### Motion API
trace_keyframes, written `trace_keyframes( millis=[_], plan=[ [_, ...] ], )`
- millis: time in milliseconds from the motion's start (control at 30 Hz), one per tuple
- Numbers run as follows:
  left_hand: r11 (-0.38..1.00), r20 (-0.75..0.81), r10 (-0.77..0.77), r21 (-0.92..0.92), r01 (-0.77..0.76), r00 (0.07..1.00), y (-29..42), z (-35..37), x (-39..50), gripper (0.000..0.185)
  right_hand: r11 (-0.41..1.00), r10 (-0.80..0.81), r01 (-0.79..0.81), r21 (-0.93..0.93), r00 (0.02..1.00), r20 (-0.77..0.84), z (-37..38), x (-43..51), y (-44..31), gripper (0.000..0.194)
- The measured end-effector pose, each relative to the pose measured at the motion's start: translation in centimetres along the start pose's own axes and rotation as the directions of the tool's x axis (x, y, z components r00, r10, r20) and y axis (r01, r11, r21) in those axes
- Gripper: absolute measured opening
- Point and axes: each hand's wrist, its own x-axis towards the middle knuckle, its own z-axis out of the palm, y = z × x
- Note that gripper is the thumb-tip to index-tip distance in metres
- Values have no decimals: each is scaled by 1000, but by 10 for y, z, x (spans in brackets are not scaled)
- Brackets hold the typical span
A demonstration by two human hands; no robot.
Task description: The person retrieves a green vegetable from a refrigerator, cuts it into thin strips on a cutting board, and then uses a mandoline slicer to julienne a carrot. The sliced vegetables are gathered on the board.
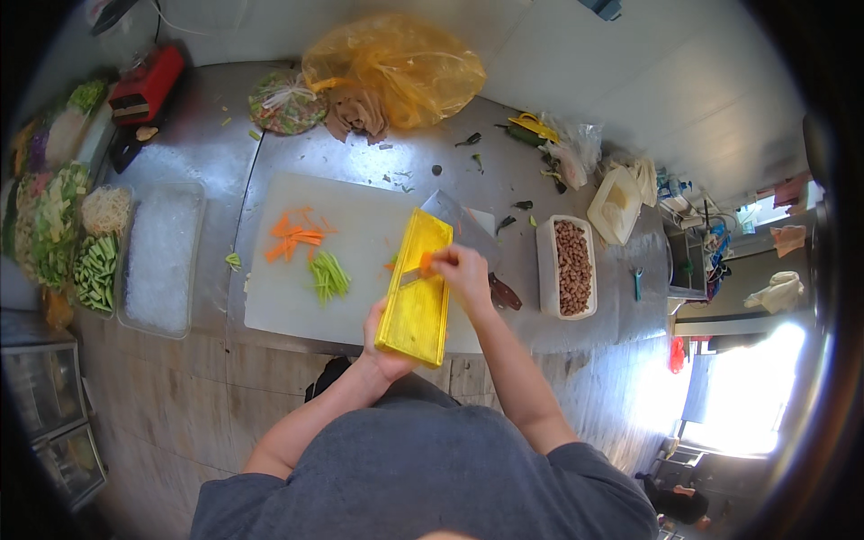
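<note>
My left hand (385,347) grips the lower end of a yellow mandoline slicer (418,324), which is tilted above the front of a white cutting board (364,202). A piece of carrot (426,262) is pinched in my right hand (462,273), against the slicer near its blade (410,277). To the left on the board lie carrot strips (295,236) and a small pile of green vegetable shreds (329,277). Partly hidden behind the slicer, a wide cleaver blade (466,226) rests on the board's right side, its wooden handle (505,291) over the steel table.
A white tub of brown beans or nuts (541,270) stands right. On the left are a clear tray of translucent shreds (200,263) and cut cucumber (96,277). A yellow plastic bag (405,74), a bagged vegetable mix (287,104) and a red device (147,84) stand at the back.
</note>
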Motion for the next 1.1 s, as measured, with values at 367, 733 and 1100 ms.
trace_keyframes(
  millis=[367, 733, 1100],
  plan=[
    [1000, 21, 0, 26, -1, 1000, -3, 2, -4, 51, 999, 48, -48, -1, 999, -25, 3, 3, 2, 16],
    [1000, 31, -4, 16, 3, 1000, -2, 2, -8, 51, 1000, 23, -23, 0, 997, -76, 10, 11, 2, 15],
    [999, 31, -13, 50, 12, 999, 0, 2, -7, 51, 997, 28, -37, -71, 993, -118, 12, 13, 7, 14]
  ],
)
